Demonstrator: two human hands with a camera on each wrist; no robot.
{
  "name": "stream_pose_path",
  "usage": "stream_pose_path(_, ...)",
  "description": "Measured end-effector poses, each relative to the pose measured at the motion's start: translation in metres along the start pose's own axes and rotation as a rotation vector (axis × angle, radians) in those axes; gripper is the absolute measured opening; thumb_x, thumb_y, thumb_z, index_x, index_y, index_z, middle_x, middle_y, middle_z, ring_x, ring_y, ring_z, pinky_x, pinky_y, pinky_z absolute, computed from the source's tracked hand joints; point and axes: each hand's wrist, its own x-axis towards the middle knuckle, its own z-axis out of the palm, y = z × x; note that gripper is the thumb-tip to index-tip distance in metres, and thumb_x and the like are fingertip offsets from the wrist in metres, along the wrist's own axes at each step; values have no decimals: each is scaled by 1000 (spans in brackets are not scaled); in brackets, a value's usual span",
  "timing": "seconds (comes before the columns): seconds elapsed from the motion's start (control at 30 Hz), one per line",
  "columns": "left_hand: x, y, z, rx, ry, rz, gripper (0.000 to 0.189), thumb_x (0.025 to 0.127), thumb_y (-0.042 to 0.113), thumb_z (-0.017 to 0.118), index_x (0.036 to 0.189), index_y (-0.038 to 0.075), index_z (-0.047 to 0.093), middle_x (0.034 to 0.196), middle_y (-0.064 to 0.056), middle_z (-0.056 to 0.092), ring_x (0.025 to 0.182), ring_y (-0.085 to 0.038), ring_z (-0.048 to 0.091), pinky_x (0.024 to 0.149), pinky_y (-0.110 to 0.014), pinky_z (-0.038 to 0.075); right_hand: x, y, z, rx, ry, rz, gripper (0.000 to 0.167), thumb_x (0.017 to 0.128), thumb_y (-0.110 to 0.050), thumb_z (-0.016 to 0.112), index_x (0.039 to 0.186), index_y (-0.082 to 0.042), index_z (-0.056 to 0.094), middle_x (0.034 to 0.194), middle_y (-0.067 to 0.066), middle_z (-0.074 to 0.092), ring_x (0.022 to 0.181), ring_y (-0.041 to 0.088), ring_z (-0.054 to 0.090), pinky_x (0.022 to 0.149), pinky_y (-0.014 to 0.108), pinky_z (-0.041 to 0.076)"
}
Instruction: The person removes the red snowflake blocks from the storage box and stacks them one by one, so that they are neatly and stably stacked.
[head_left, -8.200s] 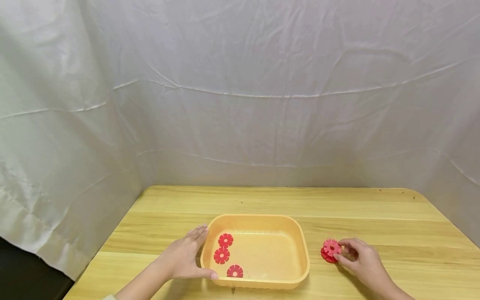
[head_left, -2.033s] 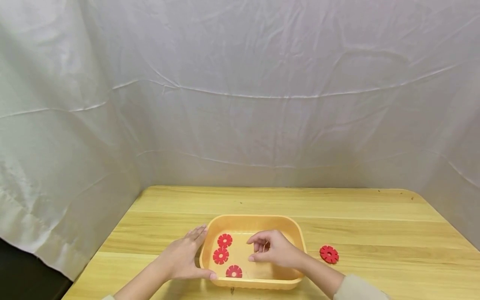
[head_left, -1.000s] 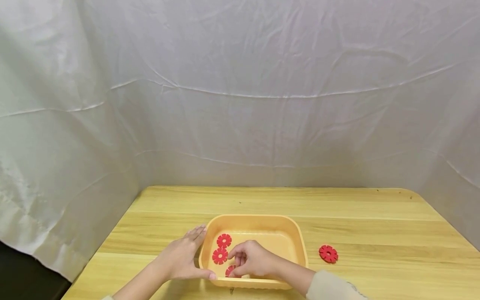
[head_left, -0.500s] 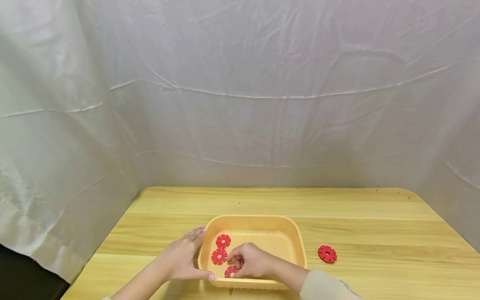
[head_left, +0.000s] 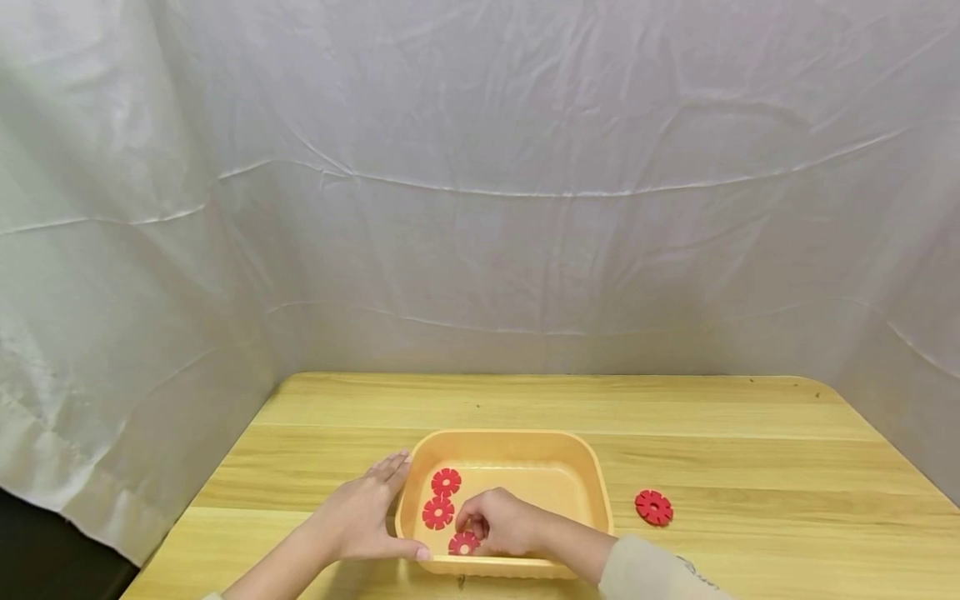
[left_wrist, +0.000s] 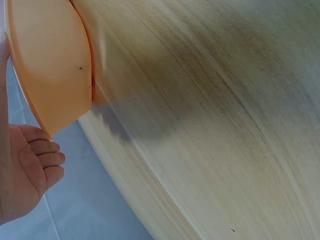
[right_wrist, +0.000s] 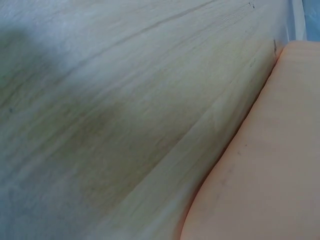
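An orange-yellow plastic basin [head_left: 517,568] stands on the wooden table. My left hand [head_left: 360,512] holds its left end, thumb over the front-left rim and fingers along the left side. In the left wrist view, the left hand [left_wrist: 30,167] has fingers bent at the corner of the basin [left_wrist: 55,65]. My right hand [head_left: 506,521] is inside the basin, fingers curled at a red notched snowflake disc [head_left: 463,544] by the front wall; it seems pinched, the thumb partly hidden. Two similar discs, an upper one [head_left: 446,482] and a lower one [head_left: 438,512], lie at the basin's left.
Another red snowflake disc [head_left: 654,507] lies on the table [head_left: 750,467] to the right of the basin, possibly with one beneath. Pale cloth [head_left: 525,250] hangs behind and beside the table. The right wrist view shows only table and basin wall [right_wrist: 265,165].
My right hand held a pink disc over the right-hand table earlier, then moved left into the basin to the front disc, which now shows more fully. My left hand stays at the basin's left end.
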Motion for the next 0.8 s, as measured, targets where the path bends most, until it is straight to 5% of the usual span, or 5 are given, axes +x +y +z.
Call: stream_pose_path(0.8, 0, 0, 0, 2, -4, 1, 116, 63, 81, 56, 134, -10, 42, 139, -28, 42, 128, -41, 43, 99, -49, 44, -1, 3, 0, -125, 34, -36, 17, 70, 0, 77, 79, -2, 62, 61, 1, 52, 56, -5, 37, 54, 10, 40)
